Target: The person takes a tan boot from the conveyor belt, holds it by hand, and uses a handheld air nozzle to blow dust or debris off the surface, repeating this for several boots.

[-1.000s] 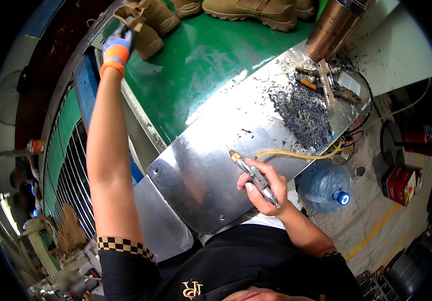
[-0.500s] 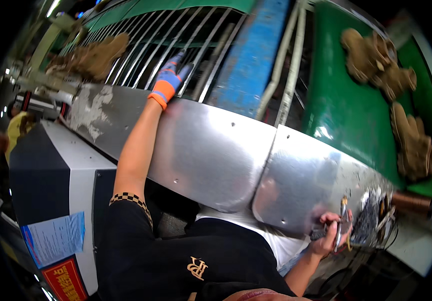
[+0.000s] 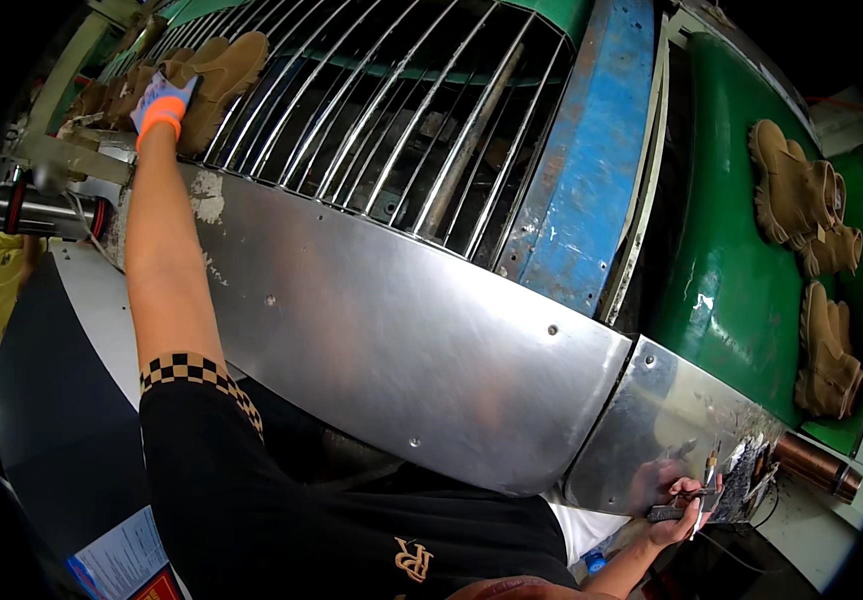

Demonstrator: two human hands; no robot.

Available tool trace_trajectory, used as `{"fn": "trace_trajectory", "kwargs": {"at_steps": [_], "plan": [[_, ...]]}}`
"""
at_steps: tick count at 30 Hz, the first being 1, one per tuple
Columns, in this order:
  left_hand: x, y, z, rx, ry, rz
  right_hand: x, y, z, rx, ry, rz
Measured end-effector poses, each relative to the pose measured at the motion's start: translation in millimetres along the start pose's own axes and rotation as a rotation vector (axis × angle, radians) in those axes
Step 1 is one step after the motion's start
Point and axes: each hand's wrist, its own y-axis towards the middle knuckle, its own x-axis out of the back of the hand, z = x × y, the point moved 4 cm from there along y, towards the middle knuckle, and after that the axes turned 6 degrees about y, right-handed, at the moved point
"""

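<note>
The head view shows, at far left, a shiny metal cylinder with black and red rings (image 3: 56, 213). Near it, the left hand (image 3: 161, 104), in a purple-and-orange glove, reaches in among several tan ankle boots lying on a rack of slim, bright metal rollers (image 3: 431, 107). It is at the nearest tan boot (image 3: 223, 82), whose sole faces right; whether the gloved fingers are clamped on it or only resting there, one cannot tell. A broad brushed-steel panel (image 3: 401, 320) runs along the rollers' near edge, and a scuffed blue metal beam (image 3: 581, 170) stands beyond their right end. Farther right, over a smaller steel panel (image 3: 671, 390), the bare right hand (image 3: 673, 527) has its fingers curled around a slim metal tool with a brass tip (image 3: 709, 476), pointing away from the body. More tan boots (image 3: 781, 185) lie on a glossy green surface (image 3: 716, 250), with a copper-coloured cylinder (image 3: 816, 468) just below.
</note>
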Motion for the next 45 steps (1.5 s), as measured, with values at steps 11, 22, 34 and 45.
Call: {"fn": "trace_trajectory", "kwargs": {"at_steps": [11, 22, 34, 45], "plan": [[7.6, -33.9, -32.7, -0.252, -0.037, -0.040, -6.5, 0.1, 1.5, -0.033, 0.041, 0.012], [71.8, -302.1, 37.5, -0.598, -0.892, -0.096, -10.8, -4.2, 6.8, 0.044, 0.035, 0.057], [224.8, -510.9, 41.7, -1.077, -0.099, 0.426, 7.8, -5.3, 3.8, 0.099, 0.144, 0.196], [241.1, -551.8, -129.8, -1.458, -0.462, -0.097, 15.5, -17.4, 9.4, 0.117, 0.168, 0.260]]}}
